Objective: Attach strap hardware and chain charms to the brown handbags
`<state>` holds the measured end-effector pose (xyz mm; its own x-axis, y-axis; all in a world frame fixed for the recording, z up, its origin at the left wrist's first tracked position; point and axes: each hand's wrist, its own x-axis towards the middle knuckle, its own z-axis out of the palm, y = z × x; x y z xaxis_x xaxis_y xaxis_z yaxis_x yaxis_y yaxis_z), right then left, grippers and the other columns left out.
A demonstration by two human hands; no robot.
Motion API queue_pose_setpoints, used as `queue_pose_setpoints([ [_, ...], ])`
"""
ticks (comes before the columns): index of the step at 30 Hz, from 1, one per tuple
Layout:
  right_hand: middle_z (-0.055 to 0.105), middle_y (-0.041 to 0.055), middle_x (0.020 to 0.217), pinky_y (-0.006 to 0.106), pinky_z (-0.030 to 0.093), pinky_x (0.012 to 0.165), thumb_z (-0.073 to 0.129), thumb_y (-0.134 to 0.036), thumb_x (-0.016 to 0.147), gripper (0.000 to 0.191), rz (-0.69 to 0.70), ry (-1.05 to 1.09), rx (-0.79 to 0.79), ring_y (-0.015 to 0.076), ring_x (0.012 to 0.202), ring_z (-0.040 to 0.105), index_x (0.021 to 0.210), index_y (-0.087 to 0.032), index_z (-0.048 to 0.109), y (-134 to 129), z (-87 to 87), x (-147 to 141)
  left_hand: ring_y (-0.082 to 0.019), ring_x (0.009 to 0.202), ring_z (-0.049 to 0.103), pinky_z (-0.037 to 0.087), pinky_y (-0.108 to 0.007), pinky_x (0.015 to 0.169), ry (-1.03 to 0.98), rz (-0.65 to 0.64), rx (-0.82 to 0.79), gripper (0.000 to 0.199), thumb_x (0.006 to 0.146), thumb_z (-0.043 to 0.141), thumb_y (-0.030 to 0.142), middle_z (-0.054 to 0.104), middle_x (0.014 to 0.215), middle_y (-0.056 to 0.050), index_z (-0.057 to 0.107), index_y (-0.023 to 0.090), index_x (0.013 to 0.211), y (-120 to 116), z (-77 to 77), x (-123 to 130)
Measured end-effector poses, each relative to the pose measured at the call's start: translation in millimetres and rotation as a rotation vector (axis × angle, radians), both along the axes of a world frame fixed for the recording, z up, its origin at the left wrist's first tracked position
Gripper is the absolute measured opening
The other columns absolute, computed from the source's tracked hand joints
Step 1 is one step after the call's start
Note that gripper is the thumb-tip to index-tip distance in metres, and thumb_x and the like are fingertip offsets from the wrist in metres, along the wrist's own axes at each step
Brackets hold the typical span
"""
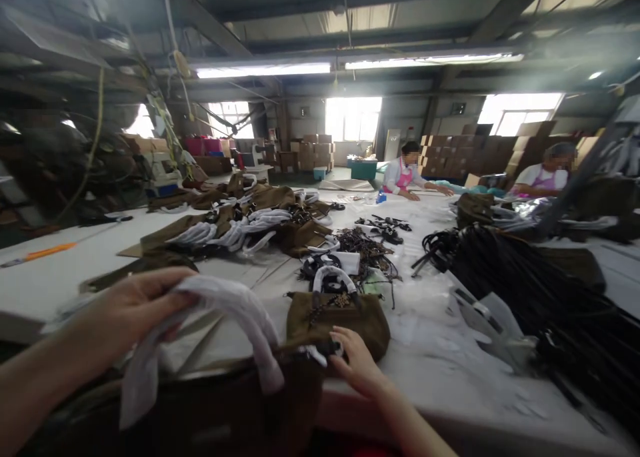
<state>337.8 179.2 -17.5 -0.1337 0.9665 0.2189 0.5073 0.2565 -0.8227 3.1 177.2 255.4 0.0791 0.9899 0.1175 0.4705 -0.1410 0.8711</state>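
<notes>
My left hand [135,310] is closed round the white-wrapped handles [235,304] of a dark brown bag [210,410] at the near edge of the table. At the bag's right top corner, my right hand [355,360] has its fingers bent at a small whitish and dark piece [316,355]; the fingertips are partly hidden. Just beyond stands a smaller olive-brown bag [370,317], its wrapped handle upright, with a beaded ornament [343,300] on its front.
A pile of brown bags with wrapped handles [240,227] lies at left centre. Thin dark cords [367,250] sit mid-table, long black straps [530,290] at right. An orange cutter [50,250] lies far left. Two people [403,174] work across the table.
</notes>
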Motion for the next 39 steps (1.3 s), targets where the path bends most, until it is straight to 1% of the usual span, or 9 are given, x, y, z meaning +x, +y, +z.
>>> queue_pose_setpoints([
  [5, 0.072, 0.0131, 0.109, 0.048, 0.044, 0.103, 0.019, -0.072, 0.094, 0.076, 0.144, 0.688, -0.127, 0.0282, 0.108, 0.065, 0.112, -0.018, 0.069, -59.7, 60.3, 29.1, -0.007, 0.039, 0.041, 0.027, -0.016, 0.037, -0.511, -0.061, -0.37, 0.033, 0.062, 0.08, 0.045, 0.05, 0.048, 0.004, 0.061, 0.019, 0.064, -59.5, -90.6, 67.3],
  [10, 0.062, 0.0126, 0.128, 0.042, 0.043, 0.104, 0.054, -0.063, 0.089, 0.059, 0.307, 0.192, -0.028, 0.0282, 0.118, 0.057, 0.127, -0.02, 0.062, -131.8, 109.1, 46.5, -0.006, 0.042, 0.043, 0.031, -0.015, 0.037, -0.831, -0.061, -0.502, 0.026, 0.062, 0.076, 0.03, 0.05, 0.054, 0.005, 0.055, 0.017, 0.068, -63.8, -155.1, 141.4],
  [14, 0.066, 0.0127, 0.122, 0.038, 0.046, 0.099, 0.076, -0.049, 0.076, 0.063, 0.366, -0.181, -0.08, 0.0262, 0.112, 0.06, 0.128, -0.018, 0.062, -161.9, 94.4, 32.6, -0.006, 0.043, 0.044, 0.032, -0.016, 0.039, -0.813, -0.147, -0.595, 0.025, 0.069, 0.072, 0.034, 0.048, 0.055, 0.006, 0.053, 0.018, 0.07, -65.1, -192.7, 189.4],
  [19, 0.072, 0.0048, 0.084, 0.03, 0.049, 0.087, 0.066, -0.018, 0.081, 0.011, 0.548, -0.19, -0.11, 0.0183, 0.087, 0.065, 0.089, -0.019, 0.073, -182.8, 64.6, 20.4, -0.007, 0.044, 0.045, 0.034, -0.018, 0.042, -0.674, -0.247, -0.579, 0.023, 0.066, 0.078, 0.031, 0.052, 0.054, 0.005, 0.06, 0.016, 0.071, -34.7, -199.4, 184.8],
  [23, 0.069, 0.0046, 0.073, 0.026, 0.05, 0.075, 0.062, -0.019, 0.086, 0.01, 0.484, -0.026, -0.08, 0.0157, 0.075, 0.064, 0.081, -0.017, 0.07, -192.8, 72.3, 32.7, -0.019, 0.073, 0.066, 0.052, -0.027, 0.066, -0.234, -0.601, -0.512, 0.04, 0.053, 0.087, 0.029, 0.072, 0.079, -0.003, 0.072, 0.017, 0.088, -21.6, -189.6, 141.7],
  [26, 0.07, 0.006, 0.073, 0.028, 0.051, 0.077, 0.064, -0.025, 0.088, 0.013, 0.45, 0.052, -0.072, 0.0168, 0.076, 0.065, 0.081, -0.017, 0.071, -190.7, 83.6, 44.6, -0.03, 0.106, 0.064, 0.05, -0.035, 0.092, 0.144, -0.9, -0.441, 0.069, 0.049, 0.09, 0.035, 0.071, 0.115, -0.006, 0.071, 0.025, 0.114, -36.2, -186.4, 116.0],
  [29, 0.072, 0.0073, 0.078, 0.028, 0.051, 0.074, 0.065, -0.026, 0.088, 0.013, 0.442, 0.093, -0.095, 0.0169, 0.075, 0.066, 0.082, -0.016, 0.071, -183.0, 91.6, 51.8, -0.03, 0.11, 0.063, 0.047, -0.034, 0.095, 0.339, -1.004, -0.38, 0.067, 0.058, 0.084, 0.037, 0.069, 0.121, -0.006, 0.067, 0.026, 0.122, -57.7, -186.2, 107.6],
  [33, 0.069, 0.006, 0.069, 0.026, 0.049, 0.068, 0.07, -0.035, 0.085, 0.022, 0.447, 0.11, -0.107, 0.0156, 0.068, 0.062, 0.075, -0.016, 0.07, -174.8, 102.1, 56.9, -0.025, 0.095, 0.066, 0.049, -0.03, 0.084, 0.412, -0.987, -0.272, 0.035, 0.071, 0.066, 0.025, 0.072, 0.104, -0.004, 0.073, 0.027, 0.105, -67.7, -187.3, 107.5],
  [39, 0.065, 0.0059, 0.058, 0.03, 0.051, 0.077, 0.054, -0.053, 0.094, 0.043, 0.626, 0.177, -0.102, 0.0164, 0.06, 0.059, 0.09, -0.018, 0.077, -176.6, 133.6, 63.5, -0.026, 0.078, 0.066, 0.049, -0.033, 0.072, 0.115, -0.503, -0.332, 0.019, 0.068, 0.069, 0.036, 0.075, 0.08, -0.005, 0.076, 0.02, 0.077, -30.4, -217.9, 111.9],
])
